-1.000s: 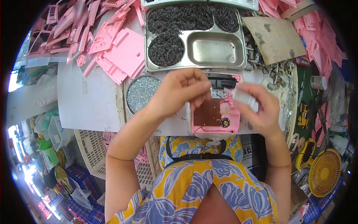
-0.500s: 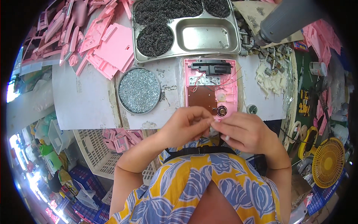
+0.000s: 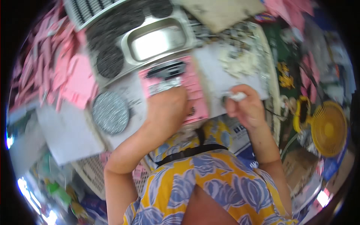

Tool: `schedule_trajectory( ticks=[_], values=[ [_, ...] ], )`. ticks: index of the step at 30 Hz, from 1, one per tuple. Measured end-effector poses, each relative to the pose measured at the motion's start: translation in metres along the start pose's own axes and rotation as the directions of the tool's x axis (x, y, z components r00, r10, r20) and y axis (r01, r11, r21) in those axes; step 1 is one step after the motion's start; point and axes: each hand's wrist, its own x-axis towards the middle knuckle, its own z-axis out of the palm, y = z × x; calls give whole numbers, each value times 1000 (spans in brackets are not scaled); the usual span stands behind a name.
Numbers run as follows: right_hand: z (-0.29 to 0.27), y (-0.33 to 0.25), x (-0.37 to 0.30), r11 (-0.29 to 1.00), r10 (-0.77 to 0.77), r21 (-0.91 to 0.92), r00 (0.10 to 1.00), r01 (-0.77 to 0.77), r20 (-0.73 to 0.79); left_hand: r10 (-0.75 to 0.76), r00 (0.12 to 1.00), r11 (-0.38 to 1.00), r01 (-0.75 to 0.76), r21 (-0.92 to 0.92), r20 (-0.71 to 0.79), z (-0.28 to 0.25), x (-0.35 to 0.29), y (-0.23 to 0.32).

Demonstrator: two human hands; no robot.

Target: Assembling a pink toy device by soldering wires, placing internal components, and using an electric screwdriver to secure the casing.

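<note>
Resting on pink tray (image 3: 195,88) | left hand (image 3: 167,108) | right hand (image 3: 243,108) fingers pinch white piece (image 3: 237,96)

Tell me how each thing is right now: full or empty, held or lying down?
Pink frame: lying flat, left hand pressing on it.
Small white piece: pinched in right hand.
Metal tray: middle compartment empty, side ones full of dark small parts.
Round dish: full of tiny silvery bits.
Yellow fan: blades hidden; can't tell if running.
</note>
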Motion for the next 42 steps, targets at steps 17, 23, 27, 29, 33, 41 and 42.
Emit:
schedule_trajectory(
  ticks=[17,23,27,29,33,41,42],
  values=[
    [19,-17,47,79,-294,-835,813,544,502,411,831,892,-451,-23,-374,22,-45,-21],
    [31,-16,57,-1,-216,-823,804,568,554,333,870,912,-395,-112,-363,18,-50,-23],
    [40,-22,63,-123,-139,-791,778,600,612,334,854,901,-413,-129,-399,21,-50,-24],
    [41,-22,65,-142,-122,-774,765,617,632,339,849,893,-426,-146,-405,24,-49,-25],
    [27,-12,73,29,-168,-772,764,635,622,345,845,875,-447,-185,-409,22,-46,-25],
    [37,0,67,-26,-97,-823,818,567,567,360,868,866,-447,-224,-341,16,-42,-22],
    [44,1,64,-95,-44,-829,830,551,556,364,899,893,-411,-183,-244,11,-43,-22]
  ],
)
